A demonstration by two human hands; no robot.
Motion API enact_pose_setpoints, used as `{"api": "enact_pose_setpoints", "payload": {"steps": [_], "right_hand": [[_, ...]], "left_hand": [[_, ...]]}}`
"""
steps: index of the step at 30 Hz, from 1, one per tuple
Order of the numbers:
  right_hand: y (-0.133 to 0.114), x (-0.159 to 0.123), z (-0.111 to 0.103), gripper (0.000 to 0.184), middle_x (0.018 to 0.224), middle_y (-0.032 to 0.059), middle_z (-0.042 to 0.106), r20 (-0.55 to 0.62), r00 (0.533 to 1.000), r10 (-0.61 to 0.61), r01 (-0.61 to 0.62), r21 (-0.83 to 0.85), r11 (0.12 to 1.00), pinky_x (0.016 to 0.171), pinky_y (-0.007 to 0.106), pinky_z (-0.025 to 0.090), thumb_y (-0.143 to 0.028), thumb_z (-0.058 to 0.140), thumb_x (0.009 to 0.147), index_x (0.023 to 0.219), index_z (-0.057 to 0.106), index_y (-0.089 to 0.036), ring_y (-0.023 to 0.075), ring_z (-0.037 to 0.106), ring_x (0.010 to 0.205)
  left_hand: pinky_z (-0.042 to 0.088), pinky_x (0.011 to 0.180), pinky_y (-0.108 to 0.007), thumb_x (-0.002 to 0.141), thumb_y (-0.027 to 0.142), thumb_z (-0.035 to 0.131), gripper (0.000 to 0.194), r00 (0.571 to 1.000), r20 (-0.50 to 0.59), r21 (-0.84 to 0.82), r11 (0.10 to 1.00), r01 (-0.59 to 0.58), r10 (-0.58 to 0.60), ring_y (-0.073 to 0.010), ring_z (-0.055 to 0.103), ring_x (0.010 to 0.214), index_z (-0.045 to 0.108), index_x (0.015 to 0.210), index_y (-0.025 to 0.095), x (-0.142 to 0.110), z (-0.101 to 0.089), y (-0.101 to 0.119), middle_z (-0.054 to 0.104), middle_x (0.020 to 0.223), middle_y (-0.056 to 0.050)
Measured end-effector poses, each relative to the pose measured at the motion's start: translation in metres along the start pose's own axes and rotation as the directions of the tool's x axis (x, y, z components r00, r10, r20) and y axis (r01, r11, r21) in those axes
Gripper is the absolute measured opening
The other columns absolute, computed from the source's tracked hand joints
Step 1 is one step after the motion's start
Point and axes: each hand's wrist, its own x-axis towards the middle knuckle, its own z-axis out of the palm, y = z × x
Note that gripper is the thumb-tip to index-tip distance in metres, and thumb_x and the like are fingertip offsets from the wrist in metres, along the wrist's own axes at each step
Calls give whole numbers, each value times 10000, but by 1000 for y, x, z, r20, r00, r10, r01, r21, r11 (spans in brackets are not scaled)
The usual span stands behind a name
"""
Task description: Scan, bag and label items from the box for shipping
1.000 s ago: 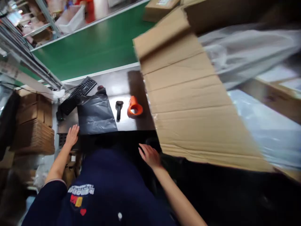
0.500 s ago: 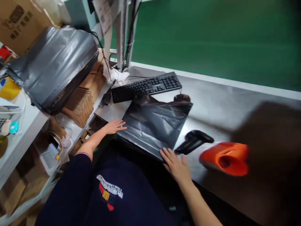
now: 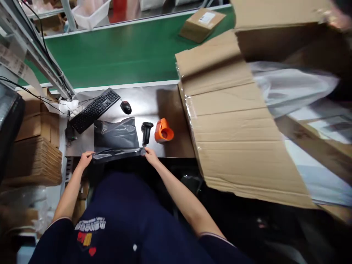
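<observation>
The left hand (image 3: 87, 159) and right hand (image 3: 151, 156) pinch opposite ends of a flat, glossy black plastic bag's (image 3: 117, 135) near side, along the smooth grey metal surface's (image 3: 143, 101) front edge.

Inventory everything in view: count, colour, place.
plastic bag: 1, black, between hands
keyboard: 1, black, table's left
mouse: 1, black, beside keyboard
scanner: 1, black, right of bag
hollow object: 1, orange, right of scanner
table: 1, grey, centre
surface: 1, green, beyond table
carton: 1, brown, right
box: 1, brown, beyond table
cardboard stack: 1, brown, left
bin: 1, white, top left
shirt: 1, navy, bottom
left hand: 1, bare, bag's left
right hand: 1, bare, bag's right
</observation>
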Motion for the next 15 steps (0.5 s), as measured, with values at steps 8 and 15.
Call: {"api": "enact_pose_setpoints", "payload": {"steps": [8,15], "right_hand": [[-19,53,42,214,828,47,699,-302,948,102,-95,38,995,854,367,552,-357,456,801,898,607,-241,231,617,840],[-20,67,49,356,700,28,606,-361,909,207,-242,-54,969,793,340,510,-578,434,944,744,512,-293,240,587,774]], "left_hand": [[569,865,-342,913,266,563,251,935,-342,-6,995,100,-96,-241,682,813,614,668,247,50,53,27,655,645,-43],[486,788,-327,989,332,578,462,902,-400,75,976,206,-160,-214,566,700,428,557,263,53,59,27,476,544,7]]}}
